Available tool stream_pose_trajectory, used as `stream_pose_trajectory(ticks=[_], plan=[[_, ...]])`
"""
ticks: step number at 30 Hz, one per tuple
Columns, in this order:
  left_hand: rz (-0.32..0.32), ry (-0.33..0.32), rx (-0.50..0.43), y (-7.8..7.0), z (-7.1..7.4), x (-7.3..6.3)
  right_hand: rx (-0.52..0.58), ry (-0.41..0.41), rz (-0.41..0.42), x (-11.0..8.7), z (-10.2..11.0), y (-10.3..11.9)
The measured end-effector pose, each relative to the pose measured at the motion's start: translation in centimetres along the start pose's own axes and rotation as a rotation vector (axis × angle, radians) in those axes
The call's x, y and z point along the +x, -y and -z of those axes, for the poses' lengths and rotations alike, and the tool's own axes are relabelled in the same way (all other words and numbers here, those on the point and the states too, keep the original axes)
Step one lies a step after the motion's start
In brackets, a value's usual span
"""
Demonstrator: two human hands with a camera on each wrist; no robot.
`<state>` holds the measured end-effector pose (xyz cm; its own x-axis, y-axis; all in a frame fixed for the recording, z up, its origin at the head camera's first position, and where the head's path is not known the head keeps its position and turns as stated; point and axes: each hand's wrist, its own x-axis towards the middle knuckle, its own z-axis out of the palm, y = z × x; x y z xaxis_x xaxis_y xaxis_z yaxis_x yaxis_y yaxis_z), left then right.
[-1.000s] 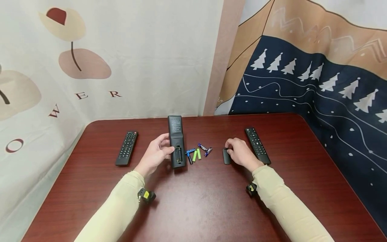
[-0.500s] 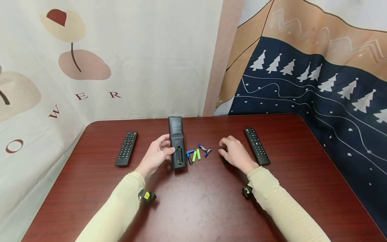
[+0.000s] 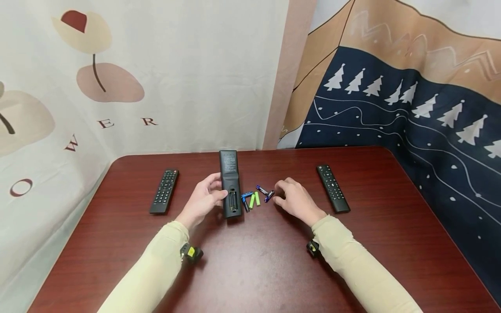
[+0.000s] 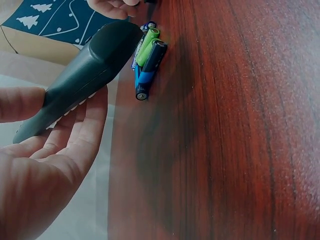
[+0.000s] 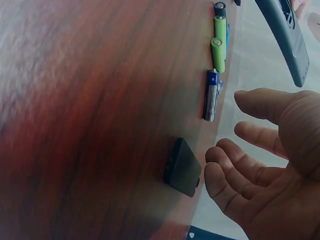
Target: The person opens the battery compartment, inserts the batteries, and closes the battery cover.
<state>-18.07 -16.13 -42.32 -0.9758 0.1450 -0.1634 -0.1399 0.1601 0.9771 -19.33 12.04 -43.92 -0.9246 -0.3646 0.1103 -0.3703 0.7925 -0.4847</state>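
Note:
My left hand (image 3: 201, 198) grips a black remote control (image 3: 229, 169), thumb on one edge and fingers beneath. The back of the remote faces up, with its battery compartment (image 3: 232, 200) uncovered and no batteries in it. Just right of it, several batteries lie on the table: lime green ones (image 3: 254, 200), blue-and-black ones (image 5: 220, 7) and purple-and-silver ones (image 5: 212, 95). My right hand (image 3: 295, 199) hovers beside the purple pair, fingers loosely bent around nothing. In the right wrist view, the black battery cover (image 5: 183, 167) lies on the table below that hand; the head view hides it.
One black remote control (image 3: 165, 191) lies buttons up at the left, another (image 3: 332, 188) at the right beyond my right hand. The dark red table (image 3: 254, 269) ends at the back against a printed curtain (image 3: 203, 87).
My right hand has let go of the battery cover and moved left to the batteries. My left hand keeps holding the remote control almost in place.

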Motion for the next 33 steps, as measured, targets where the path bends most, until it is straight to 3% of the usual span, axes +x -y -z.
stream_pose_trajectory(ticks=[18, 33], plan=[[-0.012, 0.008, -0.008, 0.2, 0.0, 0.1, -0.065, 0.055, -0.041, 0.8, -1.4, 1.2], [-0.013, -0.004, -0.004, 0.0, -0.1, 0.0, -0.13, 0.024, 0.013, 0.9, -2.2, 1.3]])
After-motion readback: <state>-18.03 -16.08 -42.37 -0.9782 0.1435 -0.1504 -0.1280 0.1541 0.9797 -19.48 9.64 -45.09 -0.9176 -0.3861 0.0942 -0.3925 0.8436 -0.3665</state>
